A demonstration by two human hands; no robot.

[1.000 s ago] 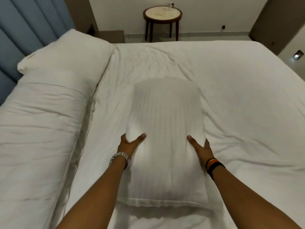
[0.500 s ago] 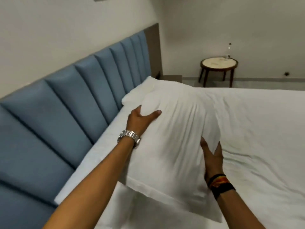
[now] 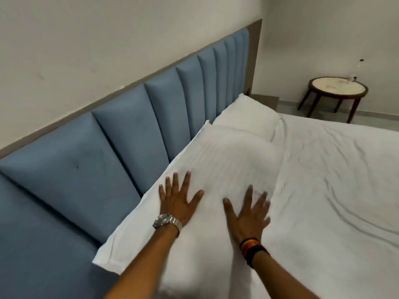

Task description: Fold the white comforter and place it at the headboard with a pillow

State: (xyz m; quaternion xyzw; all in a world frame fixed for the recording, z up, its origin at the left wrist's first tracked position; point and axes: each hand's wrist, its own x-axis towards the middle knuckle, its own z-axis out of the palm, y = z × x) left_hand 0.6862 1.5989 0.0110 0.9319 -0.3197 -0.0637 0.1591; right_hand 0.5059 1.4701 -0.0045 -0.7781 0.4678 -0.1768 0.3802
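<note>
A white striped pillow (image 3: 224,160) lies along the blue padded headboard (image 3: 129,134), on top of the folded white comforter, which it mostly hides. My left hand (image 3: 179,197) rests flat on the pillow's left part, fingers spread, a silver watch on the wrist. My right hand (image 3: 248,210) presses flat on the pillow to the right, fingers spread, dark bands on the wrist. Neither hand grips anything. A second white pillow (image 3: 248,115) lies further along the headboard, touching the first.
The white bed sheet (image 3: 336,186) stretches to the right, wrinkled. A small round wooden side table (image 3: 338,88) stands on the floor beyond the bed's far corner. A pale wall rises behind the headboard.
The pillow went from the middle of the bed, up in both hands, down against the headboard. Both hands let go of its sides and now lie flat on top.
</note>
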